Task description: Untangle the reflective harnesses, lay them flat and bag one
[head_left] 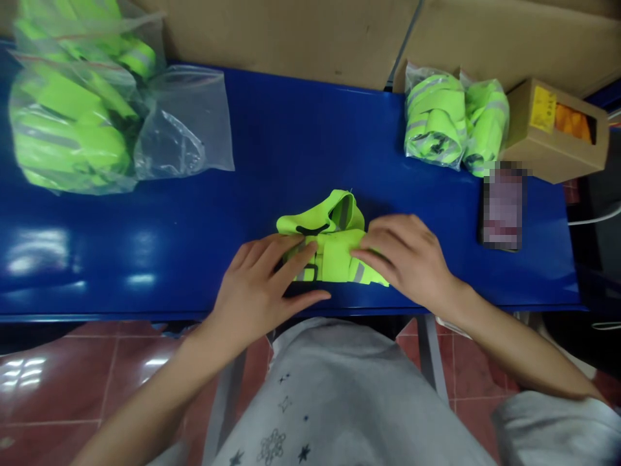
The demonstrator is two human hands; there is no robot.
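Observation:
A fluorescent yellow-green reflective strap vest lies folded near the front edge of the blue table, with grey reflective stripes and a black buckle partly showing. One strap loop stands up at its far side. My left hand rests on the vest's left part, fingers stretched out and thumb spread apart toward me. At the right end, my right hand is closed, thumb and fingers pinching the yellow-green fabric. Its fingertips partly hide that end of the vest.
Filled clear bags of yellow-green vests lie at the left, beside a flat clear zip bag. Two bagged rolls stand at the back right. Near them are a cardboard box with orange contents and a blurred-out phone-shaped object.

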